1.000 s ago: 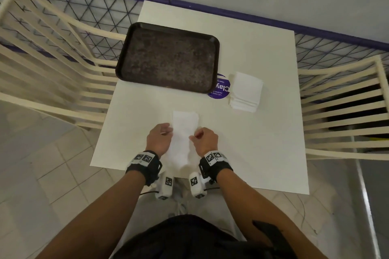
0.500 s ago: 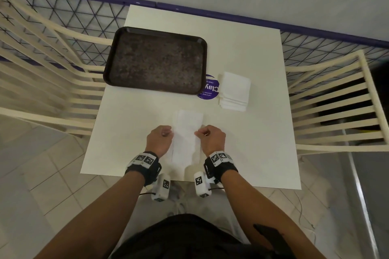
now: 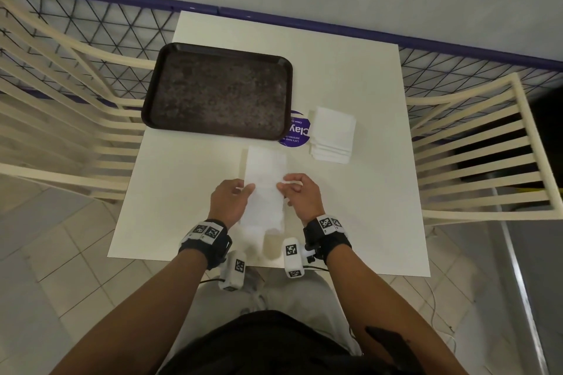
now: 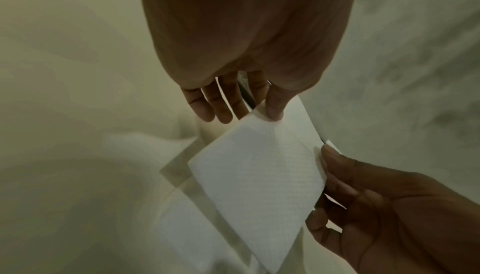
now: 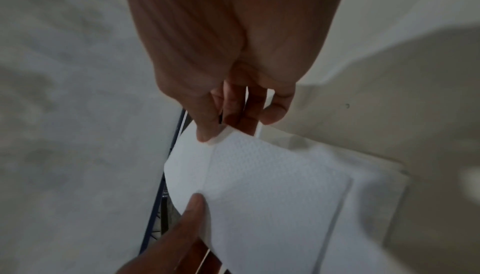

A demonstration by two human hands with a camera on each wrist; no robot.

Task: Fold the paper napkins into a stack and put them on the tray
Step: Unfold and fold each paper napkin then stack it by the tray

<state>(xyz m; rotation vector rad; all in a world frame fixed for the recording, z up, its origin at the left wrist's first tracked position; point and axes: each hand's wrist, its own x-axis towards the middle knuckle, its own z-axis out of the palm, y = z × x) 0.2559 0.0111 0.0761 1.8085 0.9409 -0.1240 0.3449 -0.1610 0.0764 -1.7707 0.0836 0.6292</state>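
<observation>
A long white napkin hangs just above the white table, casting a thin shadow on its left. My left hand pinches its left edge and my right hand pinches its right edge, near the middle of the strip. In the left wrist view the left hand's thumb lies on top of the napkin. From the right wrist, the right hand's thumb and fingers hold the napkin at its edge. The dark brown tray sits at the far left with nothing on it. A stack of folded napkins lies to its right.
A round purple sticker shows between tray and stack. Cream slatted chairs flank the table on both sides. A black mesh fence and a grey wall stand behind the table's far edge. Tiled floor lies below the near edge.
Both hands keep their pinch on the napkin and have raised it slightly off the table. The head view has shifted, so the table sits lower in the frame.
</observation>
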